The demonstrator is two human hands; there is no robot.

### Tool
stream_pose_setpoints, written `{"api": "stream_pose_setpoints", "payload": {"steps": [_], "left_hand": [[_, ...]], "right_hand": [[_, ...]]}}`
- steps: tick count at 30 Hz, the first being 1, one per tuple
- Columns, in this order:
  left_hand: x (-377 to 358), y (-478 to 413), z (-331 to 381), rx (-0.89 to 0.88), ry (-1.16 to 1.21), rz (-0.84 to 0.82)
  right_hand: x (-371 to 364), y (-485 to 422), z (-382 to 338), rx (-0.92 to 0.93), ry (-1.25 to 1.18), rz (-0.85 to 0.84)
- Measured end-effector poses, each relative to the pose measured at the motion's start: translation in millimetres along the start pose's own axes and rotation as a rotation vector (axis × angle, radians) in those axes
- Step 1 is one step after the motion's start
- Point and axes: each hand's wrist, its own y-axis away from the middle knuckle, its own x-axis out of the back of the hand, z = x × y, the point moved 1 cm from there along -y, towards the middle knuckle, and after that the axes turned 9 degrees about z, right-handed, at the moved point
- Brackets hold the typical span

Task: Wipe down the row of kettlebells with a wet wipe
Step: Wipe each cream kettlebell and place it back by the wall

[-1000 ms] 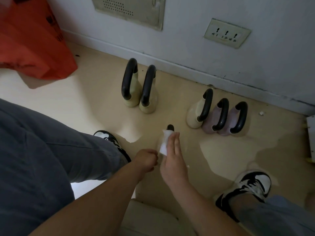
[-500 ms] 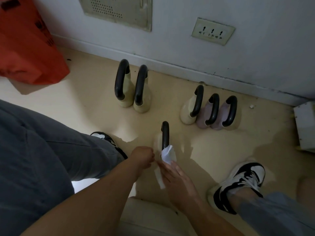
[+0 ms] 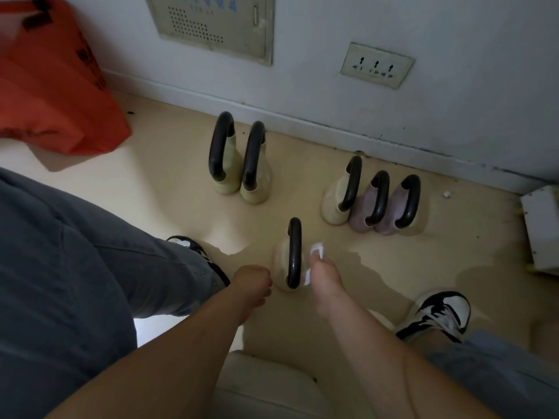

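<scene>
Open floor point(image 3: 181, 201) lies between my near kettlebell point(image 3: 281, 261) and the two groups by the wall point(image 3: 332, 86); a gap parts the pair point(image 3: 257, 189) from the trio point(image 3: 361, 213). My left leg point(image 3: 75, 267) hems in the left, a white box point(image 3: 541, 225) the right.

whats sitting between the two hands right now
A kettlebell stands between the left hand and the right hand, which holds a wet wipe at its side. The head view shows this.

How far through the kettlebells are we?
Done: nothing visibly finished. In hand: the right hand holds the wet wipe against the front kettlebell, apart from the row. Left: apparently the pair and the trio by the wall; whether any were wiped cannot be told.
</scene>
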Motion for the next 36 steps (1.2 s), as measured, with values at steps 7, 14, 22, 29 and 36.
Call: {"api": "stream_pose_setpoints", "payload": {"steps": [7,14,22,29,36], "left_hand": [[-6,9,13,-0.018,0.101,0.056],[-1,26,47,-0.157,0.393,0.013],[7,28,58,-0.269,0.269,-0.323],[15,8,64,-0.131,0.026,-0.081],[35,-5,66,-0.587,-0.33,0.735]], "right_hand": [[-10,24,-18,0.05,-0.137,0.141],[12,20,-65,0.046,-0.219,-0.055],[-1,13,-70,0.302,0.055,-0.148],[10,-18,-50,0.334,0.172,0.008],[5,-42,-42,0.17,0.002,0.066]]}}
